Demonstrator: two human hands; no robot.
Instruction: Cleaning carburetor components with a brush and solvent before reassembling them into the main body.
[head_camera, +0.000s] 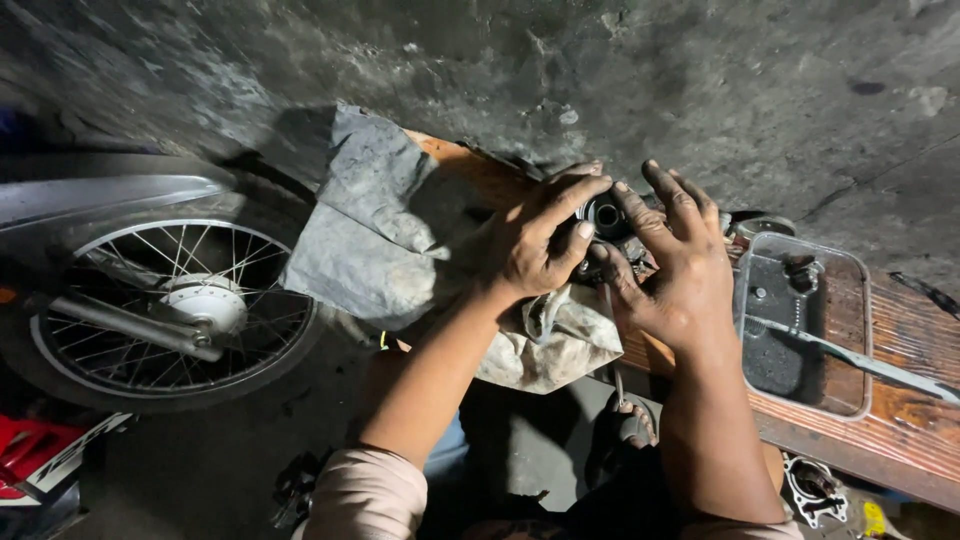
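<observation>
At the far left of the frame a spoked motorcycle wheel (165, 305) stands on the dark concrete floor (700, 80), its silver hub at the centre and a grey mudguard (110, 195) curving over the top. A red and white body panel (40, 455) shows in the lower left corner.

Just right of the wheel, a dirty grey cloth (375, 225) is spread over the left end of a wooden worktop (900, 400), which runs diagonally from the upper middle down to the lower right.

In the middle of the frame the person's two hands meet over a small round black metal part (606, 214) with a hole through its centre, resting on the cloth at the worktop's edge. The left hand (530, 245) lies over the cloth, its fingers (570, 192) curled around the left side of the part and its thumb pressed beneath. The right hand (680, 275) closes on the part from the right, fingers bent over its top. Both hands grip it; how tightly cannot be told.

Right of the hands sits a shallow dark metal tray (855, 300) with rounded corners, holding small bits and a long silver tool (850, 357) that pokes out past its right rim.

At the lower right, below the worktop, a ring-shaped metal part (812, 487) lies on the floor.
</observation>
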